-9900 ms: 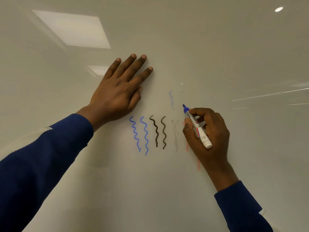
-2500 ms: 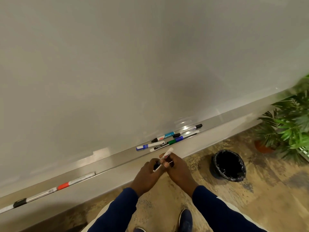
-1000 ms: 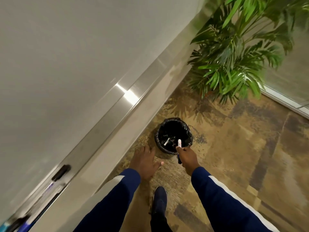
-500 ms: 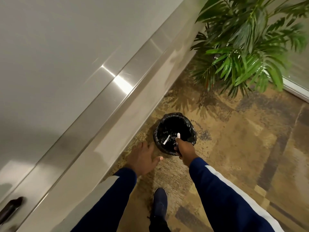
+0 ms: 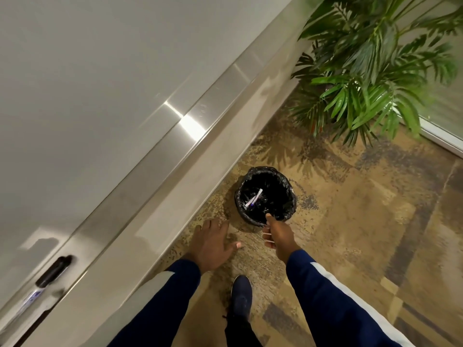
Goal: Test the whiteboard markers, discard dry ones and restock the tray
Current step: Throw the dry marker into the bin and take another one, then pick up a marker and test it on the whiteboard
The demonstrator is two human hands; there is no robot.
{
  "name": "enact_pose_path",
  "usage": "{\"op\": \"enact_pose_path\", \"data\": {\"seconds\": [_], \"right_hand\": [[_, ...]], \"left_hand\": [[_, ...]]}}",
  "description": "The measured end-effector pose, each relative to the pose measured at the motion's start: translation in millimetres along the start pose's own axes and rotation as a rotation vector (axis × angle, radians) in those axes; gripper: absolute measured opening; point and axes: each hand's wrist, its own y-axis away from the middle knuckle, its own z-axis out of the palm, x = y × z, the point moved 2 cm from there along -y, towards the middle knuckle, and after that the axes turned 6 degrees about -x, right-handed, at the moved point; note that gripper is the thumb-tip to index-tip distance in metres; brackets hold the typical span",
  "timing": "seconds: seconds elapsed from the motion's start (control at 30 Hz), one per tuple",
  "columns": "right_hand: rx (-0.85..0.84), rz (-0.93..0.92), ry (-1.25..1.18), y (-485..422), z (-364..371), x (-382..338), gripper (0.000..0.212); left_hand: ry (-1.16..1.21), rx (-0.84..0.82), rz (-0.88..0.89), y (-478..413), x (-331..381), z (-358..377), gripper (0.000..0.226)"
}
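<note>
While the right hand [image 5: 278, 234] hangs just over the near rim of the bin [image 5: 288, 182], its fingers are seen loosely curled w/ nothing visible in them. The palm side is hidden, so empty is the likely read, not a sure one. A white marker [image 5: 254, 198] w/ a purple band lies slanted inside the bin's black liner, amid blurred bits that can't be made out. The left hand [image 5: 213, 244] is held w/ fingers spread over the floor, just beside the bin, holding nothing.

The step in hand is judged to be the discard of a dry marker, drop apparently made. Next, a turn toward the tray [image 5: 190, 136] is called for, w/ a marker to be picked, uncapped and tested on the whiteboard [image 5: 100, 71]. One black-capped marker [image 5: 53, 270] is seen on the tray at lower left, well apart from the bin.

Re the room: the steel tray runs diagonally under the glossy board, patterned brown carpet [image 5: 350, 221] is laid below, and a palm plant [image 5: 375, 71] stands beyond the bin.
</note>
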Motion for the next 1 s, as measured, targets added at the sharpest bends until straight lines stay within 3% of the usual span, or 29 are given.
{"op": "enact_pose_path", "data": {"seconds": [0.1, 0.43, 0.63, 0.83, 1.0], "right_hand": [[-0.022, -0.024, -0.004, 26.9, 7.9, -0.9, 0.042], [-0.132, -0.187, 0.018, 148.4, 49.5, -5.8, 0.026], [-0.219, -0.35, 0.106, 254.2, 90.5, 5.3, 0.025], [-0.261, -0.509, 0.231, 331.4, 134.9, 37.4, 0.038], [-0.334, -0.585, 0.283, 391.6, 170.2, 67.6, 0.032]], "left_hand": [[0.022, 0.035, -0.014, 23.1, -1.6, -7.0, 0.071], [0.03, 0.156, -0.042, 142.5, -17.5, -43.7, 0.073], [0.03, 0.258, -0.036, 237.5, -33.1, -53.7, 0.071], [0.074, 0.406, -0.02, 327.4, -51.4, -39.0, 0.075], [0.119, 0.476, -0.072, 399.6, -68.4, -15.2, 0.07]]}}
